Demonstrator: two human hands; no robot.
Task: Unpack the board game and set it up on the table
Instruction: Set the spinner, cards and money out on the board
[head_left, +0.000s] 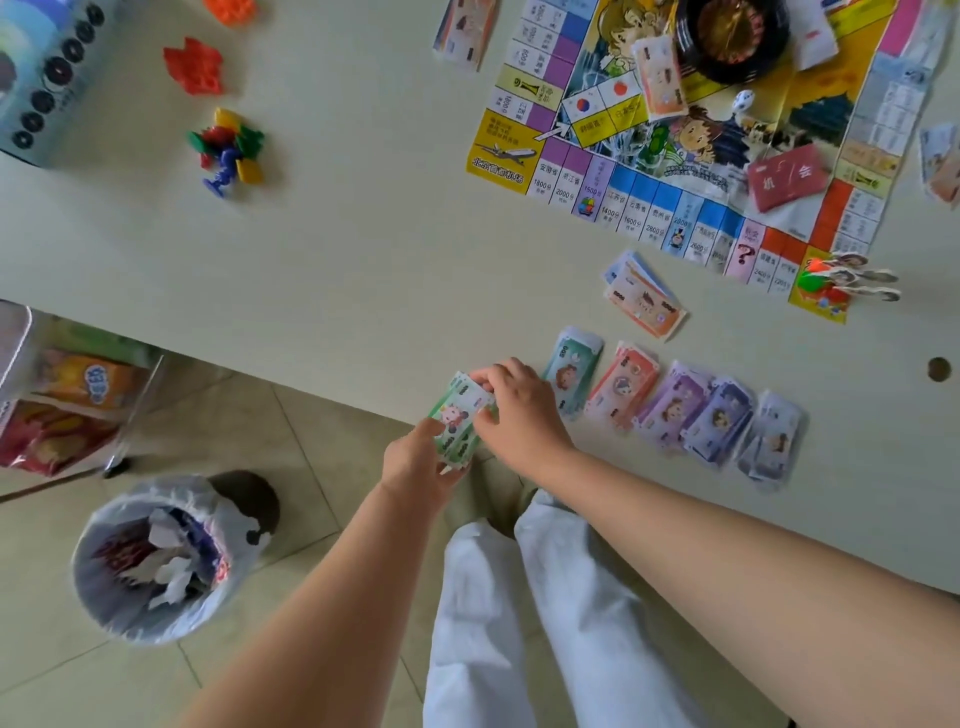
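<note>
Soft even daylight, faint shadows — wide-angle bending, edges blurred.

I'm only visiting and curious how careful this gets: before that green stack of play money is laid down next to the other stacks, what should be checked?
1. Grip: left hand and right hand both hold the green stack: ok.
2. Support: the stack hangs partly past the table edge, above the floor: not ok.
3. Landing spot: bare table shows just left of the teal stack: ok.
4. Bills squared up: the hands cover most of the edges: cannot tell.
5. Clearance: the right hand sits very close to the teal stack; whether it touches: cannot tell.
</note>
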